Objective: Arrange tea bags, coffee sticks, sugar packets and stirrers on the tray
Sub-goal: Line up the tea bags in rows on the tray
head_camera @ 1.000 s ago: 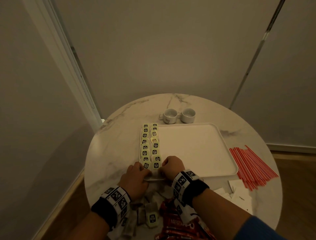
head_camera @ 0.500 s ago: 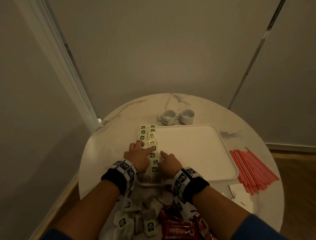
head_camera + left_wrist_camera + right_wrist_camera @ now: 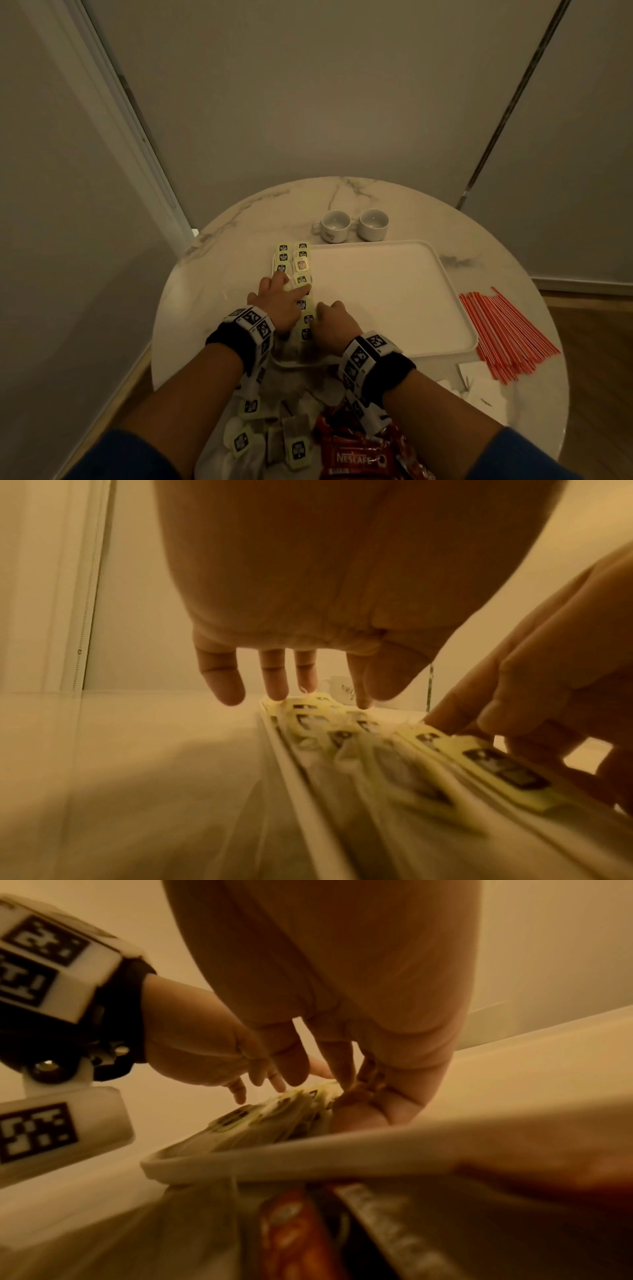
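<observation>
2 rows of yellow-tagged tea bags along white tray's left edge

The tea bags in the tray have pale yellow-green tags with a little black square logo on each; the tray itself is plain white. Table is white marble with grey veining. Stirrers are red with thin white stripes, the coffee sticks are red with white Nescafe lettering, and the sugar packets look plain white. Two white cups, one with a small reddish mark. Both wrists wear black bands with black-and-white square code markers. Sleeves are blue.
</observation>
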The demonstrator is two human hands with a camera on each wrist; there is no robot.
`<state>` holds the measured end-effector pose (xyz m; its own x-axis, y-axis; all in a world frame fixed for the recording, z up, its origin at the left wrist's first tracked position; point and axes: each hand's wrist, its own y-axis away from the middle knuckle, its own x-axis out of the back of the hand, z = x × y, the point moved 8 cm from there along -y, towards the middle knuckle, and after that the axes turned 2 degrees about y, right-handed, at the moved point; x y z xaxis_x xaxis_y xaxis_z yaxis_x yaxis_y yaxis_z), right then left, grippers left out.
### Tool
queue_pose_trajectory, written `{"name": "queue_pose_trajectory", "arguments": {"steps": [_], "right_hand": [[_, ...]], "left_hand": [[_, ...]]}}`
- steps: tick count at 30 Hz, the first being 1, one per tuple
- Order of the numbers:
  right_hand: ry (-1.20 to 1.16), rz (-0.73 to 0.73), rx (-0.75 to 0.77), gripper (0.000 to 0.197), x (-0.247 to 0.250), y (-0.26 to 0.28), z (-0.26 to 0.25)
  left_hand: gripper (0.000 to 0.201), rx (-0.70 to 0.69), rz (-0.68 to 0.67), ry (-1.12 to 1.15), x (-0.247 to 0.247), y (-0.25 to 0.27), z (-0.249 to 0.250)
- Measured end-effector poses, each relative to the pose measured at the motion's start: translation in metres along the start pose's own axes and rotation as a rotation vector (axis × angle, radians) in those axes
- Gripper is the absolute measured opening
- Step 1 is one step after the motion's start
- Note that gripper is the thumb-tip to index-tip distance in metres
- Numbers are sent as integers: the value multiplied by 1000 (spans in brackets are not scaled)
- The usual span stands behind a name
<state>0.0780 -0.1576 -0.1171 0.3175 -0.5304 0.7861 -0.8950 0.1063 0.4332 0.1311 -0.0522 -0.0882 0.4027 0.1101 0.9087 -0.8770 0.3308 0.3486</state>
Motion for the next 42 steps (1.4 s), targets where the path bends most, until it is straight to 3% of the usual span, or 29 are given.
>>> {"name": "queue_pose_trajectory", "arguments": {"steps": [5,9,12,16,20,24,28,33,36,40,42], "right_hand": [[-151,61,-4,44,20,13,15],[-200,141,177,30,41,49,18],[-57,55,314,29,29,79,17],[292,-52,459,44,-1,101,14],[505,-20,500,57,-14,105,11],[587,33,533,55,-16,101,0],[568,66,572,40,-10,98,-8],[266,102,517,27,12,88,-8],[41,84,486,21,35,84,-11],[-283,146,391,10,64,67,-9],[-543,103,295,12,70,55,-4]], "left_hand": [[55,-20,161,220,30,20,-11],[49,-96,205,459,39,59,-27],[50,-155,119,403,21,96,-32],[75,-181,-24,257,-18,131,-27],[47,-202,-24,181,-43,138,-9],[43,-225,-17,149,-50,130,9],[41,-221,24,105,-47,117,19],[38,-213,20,156,-42,104,24],[27,-255,128,362,-22,100,32],[20,-163,168,734,3,90,29],[18,-139,180,849,17,83,30]]}}
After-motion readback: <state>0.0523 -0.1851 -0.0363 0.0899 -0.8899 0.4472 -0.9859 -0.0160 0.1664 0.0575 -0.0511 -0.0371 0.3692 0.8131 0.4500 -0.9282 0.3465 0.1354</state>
